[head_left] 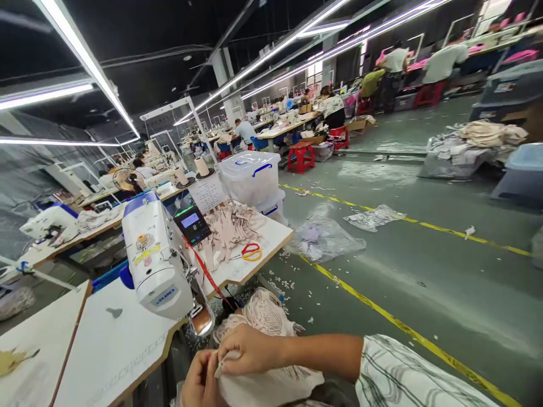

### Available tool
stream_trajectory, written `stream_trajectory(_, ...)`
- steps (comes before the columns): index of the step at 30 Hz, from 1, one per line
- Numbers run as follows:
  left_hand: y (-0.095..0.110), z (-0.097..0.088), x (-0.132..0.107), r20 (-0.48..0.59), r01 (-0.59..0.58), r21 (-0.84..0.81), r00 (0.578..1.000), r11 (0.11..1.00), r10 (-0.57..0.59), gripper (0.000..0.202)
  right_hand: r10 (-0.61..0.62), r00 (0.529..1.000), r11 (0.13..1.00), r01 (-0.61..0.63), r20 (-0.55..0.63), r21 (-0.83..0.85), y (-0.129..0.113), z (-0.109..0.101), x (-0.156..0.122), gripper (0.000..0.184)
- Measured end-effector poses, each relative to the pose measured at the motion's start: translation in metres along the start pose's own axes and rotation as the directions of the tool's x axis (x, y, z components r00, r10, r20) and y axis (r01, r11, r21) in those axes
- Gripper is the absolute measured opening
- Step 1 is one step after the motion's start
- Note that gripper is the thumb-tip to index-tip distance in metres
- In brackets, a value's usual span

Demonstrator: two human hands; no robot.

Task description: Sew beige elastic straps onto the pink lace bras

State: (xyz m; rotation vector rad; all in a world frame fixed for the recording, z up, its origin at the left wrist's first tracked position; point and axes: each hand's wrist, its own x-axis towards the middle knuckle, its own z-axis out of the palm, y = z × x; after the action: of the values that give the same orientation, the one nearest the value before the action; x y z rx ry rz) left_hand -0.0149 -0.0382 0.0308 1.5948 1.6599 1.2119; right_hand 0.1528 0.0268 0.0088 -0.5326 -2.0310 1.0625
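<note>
Low in the view, a pale beige piece of fabric (271,387) hangs from my two hands over my lap. My left hand (201,379) is closed on its edge, fingertips pinched together. Right beside it, my right hand (250,350) grips the same edge with curled fingers, a small fold showing between thumb and fingers. Behind the hands lies a heap of beige fabric pieces (267,311), below the table's edge. A white sewing machine (156,265) with a blue top stands on the table to the left of my hands.
On the white table (271,229) are red-and-orange scissors (251,252), a pile of beige strips (231,226) and a control panel (192,225). Clear plastic bins (250,178) stand behind it. A plastic bag (326,240) and scraps lie on the floor. Other people work farther back.
</note>
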Motion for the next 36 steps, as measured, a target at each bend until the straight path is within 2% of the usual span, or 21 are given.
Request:
stream_trajectory(5, 0.003, 0.004, 0.001, 0.032, 0.007, -0.023, 0.999, 1.0, -0.006, 0.031, 0.094, 0.996, 0.993, -0.093, -0.011, 0.078, 0.005, 0.004, -0.002, 0.022)
stream_trajectory(8, -0.004, 0.007, 0.005, -0.009, 0.002, 0.021, 1.0, 1.0, -0.002, 0.027, 0.187, 0.982, 0.976, -0.188, 0.02, 0.11, 0.004, -0.003, -0.003, 0.024)
stream_trajectory(10, -0.012, 0.006, 0.009, -0.051, -0.012, 0.102, 0.999, 0.995, 0.018, 0.023, 0.24, 0.97, 0.97, -0.239, -0.028, 0.041, 0.008, -0.012, 0.002, 0.024)
stream_trajectory(13, -0.019, 0.0, 0.012, 0.017, -0.106, 0.209, 0.994, 0.972, 0.105, 0.018, 0.26, 0.963, 0.957, -0.267, -0.073, -0.112, 0.015, -0.024, 0.014, 0.021)
stream_trajectory(17, -0.013, -0.012, 0.016, 0.145, -0.272, 0.289, 0.96, 0.918, 0.239, 0.016, 0.212, 0.974, 0.966, -0.196, 0.08, -0.17, 0.016, -0.03, 0.026, 0.017)
stream_trajectory(20, -0.011, -0.018, 0.019, 0.17, -0.316, 0.319, 0.946, 0.893, 0.275, 0.015, 0.277, 0.945, 0.96, -0.263, 0.172, -0.096, 0.014, -0.031, 0.032, 0.018)
stream_trajectory(25, -0.014, -0.02, 0.024, 0.19, -0.258, 0.287, 0.959, 0.923, 0.209, 0.012, 0.332, 0.892, 0.928, -0.367, 0.307, 0.065, 0.013, -0.035, 0.036, 0.019)
stream_trajectory(29, -0.013, -0.021, 0.028, 0.205, -0.173, 0.235, 0.971, 0.956, 0.125, 0.009, 0.374, 0.86, 0.902, -0.425, 0.347, 0.081, 0.013, -0.037, 0.036, 0.015)
stream_trajectory(36, -0.015, -0.021, 0.037, 0.258, -0.185, 0.168, 0.956, 0.968, 0.138, 0.008, 0.312, 0.89, 0.949, -0.307, 0.332, -0.069, 0.014, -0.036, 0.035, 0.013)
